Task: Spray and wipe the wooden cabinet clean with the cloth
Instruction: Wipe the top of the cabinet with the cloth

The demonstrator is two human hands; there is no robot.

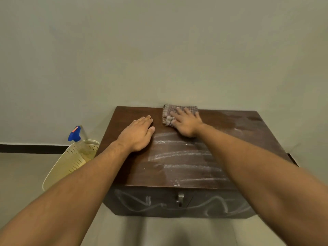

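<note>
A dark wooden cabinet (230, 125) stands against the wall, its top streaked with whitish smears across the middle and right. A folded checked cloth (170, 112) lies at the back of the top near the wall. My right hand (186, 123) presses flat on the cloth, fingers spread over it. My left hand (138, 134) rests palm down on the bare left part of the top, holding nothing. A spray bottle with a blue head (75, 134) stands in a basket left of the cabinet.
A cream perforated plastic basket (69, 164) leans on the floor against the cabinet's left side. The cabinet front (204, 205) shows white squiggly marks and a metal latch (180, 199). A plain wall rises directly behind.
</note>
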